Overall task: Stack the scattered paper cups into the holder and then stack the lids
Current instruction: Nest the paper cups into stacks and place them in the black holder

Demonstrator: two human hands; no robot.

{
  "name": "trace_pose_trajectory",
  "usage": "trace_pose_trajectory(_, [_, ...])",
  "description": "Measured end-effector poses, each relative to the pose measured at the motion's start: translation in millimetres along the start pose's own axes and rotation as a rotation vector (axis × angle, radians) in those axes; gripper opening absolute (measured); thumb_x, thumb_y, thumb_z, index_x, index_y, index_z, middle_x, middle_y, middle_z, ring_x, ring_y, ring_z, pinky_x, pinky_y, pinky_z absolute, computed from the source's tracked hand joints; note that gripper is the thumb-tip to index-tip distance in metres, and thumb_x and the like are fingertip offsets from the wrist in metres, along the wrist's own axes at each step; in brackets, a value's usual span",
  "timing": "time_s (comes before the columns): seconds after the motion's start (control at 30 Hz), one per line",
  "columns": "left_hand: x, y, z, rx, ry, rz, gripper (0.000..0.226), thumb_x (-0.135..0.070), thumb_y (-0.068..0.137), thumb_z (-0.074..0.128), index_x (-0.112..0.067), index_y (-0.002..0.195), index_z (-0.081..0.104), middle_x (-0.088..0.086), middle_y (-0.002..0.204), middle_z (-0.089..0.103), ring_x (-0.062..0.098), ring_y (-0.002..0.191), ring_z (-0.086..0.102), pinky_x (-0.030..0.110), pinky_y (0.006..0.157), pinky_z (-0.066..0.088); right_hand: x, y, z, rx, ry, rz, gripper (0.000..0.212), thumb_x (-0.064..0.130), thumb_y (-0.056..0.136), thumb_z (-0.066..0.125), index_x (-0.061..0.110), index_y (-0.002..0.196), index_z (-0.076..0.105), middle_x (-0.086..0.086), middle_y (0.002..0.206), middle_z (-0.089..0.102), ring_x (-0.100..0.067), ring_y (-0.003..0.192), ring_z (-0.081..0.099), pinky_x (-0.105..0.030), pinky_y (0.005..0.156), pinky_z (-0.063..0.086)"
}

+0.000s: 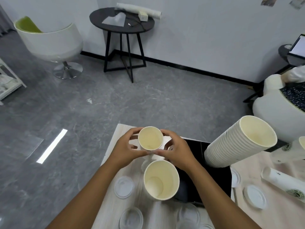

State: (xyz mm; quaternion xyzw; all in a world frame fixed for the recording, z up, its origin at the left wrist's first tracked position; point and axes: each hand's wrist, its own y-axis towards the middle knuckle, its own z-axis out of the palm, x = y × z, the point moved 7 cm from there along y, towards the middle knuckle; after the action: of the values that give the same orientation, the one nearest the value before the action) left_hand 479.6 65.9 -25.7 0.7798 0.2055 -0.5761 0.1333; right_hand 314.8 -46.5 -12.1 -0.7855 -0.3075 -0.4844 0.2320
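Both hands close around one upright paper cup (150, 138) near the table's far left corner. My left hand (127, 149) grips its left side and my right hand (175, 149) grips its right side, thumbs meeting under the rim. A second open cup (160, 179) stands just in front of it. A tall leaning stack of cups (239, 144) rises at the right from a black holder base (214, 179). Clear lids lie flat on the table: one (124, 187) at the left, one (131, 219) near the front, one (255, 196) at the right.
A cup (283, 180) with a green logo lies on its side at the right, another (290, 151) behind it. The wooden table (107, 204) ends at its left edge over grey floor. A black round side table (122, 22) and a white chair (49, 40) stand beyond.
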Motion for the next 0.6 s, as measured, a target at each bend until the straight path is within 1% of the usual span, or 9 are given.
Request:
trace_pose_trajectory(0.1, [-60, -5, -19, -0.059, -0.089, 0.103, 0.082, -0.023, 0.06, 0.102, -0.04, 0.129, 0.06, -0.026, 0.128, 0.066, 0.003, 0.122, 0.062, 0.04, 0.09, 0.062, 51, -10, -29, -0.087, 0.062, -0.081, 0.076, 0.031, 0.068, 0.096, 0.043, 0.133, 0.059, 0.023, 0.129, 0.063, -0.008, 0.088, 0.063, -0.02, 0.07, 0.051])
trace_pose_trajectory(0.13, [-83, -10, -25, -0.07, -0.124, 0.142, 0.084, -0.025, 0.058, 0.102, -0.04, 0.129, 0.06, -0.024, 0.129, 0.067, 0.006, 0.123, 0.063, 0.039, 0.089, 0.062, 72, -16, -39, -0.113, 0.076, -0.117, 0.077, 0.028, 0.069, 0.095, 0.044, 0.134, 0.058, 0.023, 0.13, 0.063, -0.009, 0.093, 0.064, -0.023, 0.072, 0.054])
trace_pose_trajectory(0.23, [-152, -36, -42, -0.088, -0.17, 0.264, 0.083, -0.04, 0.056, 0.096, -0.04, 0.131, 0.059, -0.017, 0.135, 0.065, 0.012, 0.126, 0.063, 0.032, 0.087, 0.061, 134, -46, -66, -0.168, 0.096, -0.242, 0.08, 0.024, 0.07, 0.095, 0.046, 0.136, 0.056, 0.022, 0.134, 0.061, -0.013, 0.105, 0.064, -0.03, 0.08, 0.059])
trace_pose_trajectory(0.33, [-202, -71, -49, -0.099, -0.182, 0.353, 0.08, -0.041, 0.057, 0.093, -0.041, 0.129, 0.058, -0.018, 0.134, 0.065, 0.01, 0.127, 0.062, 0.022, 0.083, 0.058, 177, -82, -80, -0.181, 0.097, -0.354, 0.08, 0.03, 0.07, 0.095, 0.047, 0.137, 0.054, 0.018, 0.137, 0.059, -0.018, 0.109, 0.063, -0.033, 0.08, 0.061])
trace_pose_trajectory(0.4, [-216, -92, -47, -0.099, -0.207, 0.368, 0.08, -0.039, 0.056, 0.093, -0.039, 0.127, 0.058, -0.015, 0.133, 0.067, 0.013, 0.126, 0.063, 0.023, 0.08, 0.058, 186, -103, -81, -0.174, 0.117, -0.37, 0.079, 0.032, 0.07, 0.092, 0.049, 0.137, 0.054, 0.016, 0.137, 0.06, -0.02, 0.109, 0.063, -0.036, 0.081, 0.062])
trace_pose_trajectory(0.5, [-216, -117, -41, -0.1, -0.228, 0.347, 0.075, -0.04, 0.056, 0.092, -0.042, 0.123, 0.06, -0.011, 0.13, 0.069, 0.016, 0.124, 0.064, 0.03, 0.079, 0.06, 182, -127, -78, -0.159, 0.166, -0.351, 0.078, 0.03, 0.071, 0.091, 0.047, 0.137, 0.054, 0.011, 0.137, 0.06, -0.025, 0.108, 0.063, -0.045, 0.082, 0.063])
trace_pose_trajectory(0.53, [-212, -123, -37, -0.094, -0.234, 0.331, 0.072, -0.04, 0.056, 0.092, -0.044, 0.121, 0.061, -0.011, 0.129, 0.07, 0.016, 0.123, 0.065, 0.032, 0.078, 0.061, 177, -133, -76, -0.158, 0.169, -0.338, 0.077, 0.031, 0.071, 0.091, 0.046, 0.138, 0.054, 0.01, 0.137, 0.061, -0.025, 0.107, 0.063, -0.046, 0.083, 0.062])
trace_pose_trajectory(0.6, [-200, -129, -28, -0.086, -0.247, 0.287, 0.068, -0.041, 0.056, 0.091, -0.045, 0.118, 0.063, -0.012, 0.127, 0.07, 0.015, 0.121, 0.066, 0.035, 0.078, 0.063, 164, -142, -71, -0.167, 0.161, -0.304, 0.075, 0.029, 0.074, 0.09, 0.045, 0.137, 0.055, 0.013, 0.134, 0.062, -0.023, 0.103, 0.064, -0.044, 0.084, 0.062])
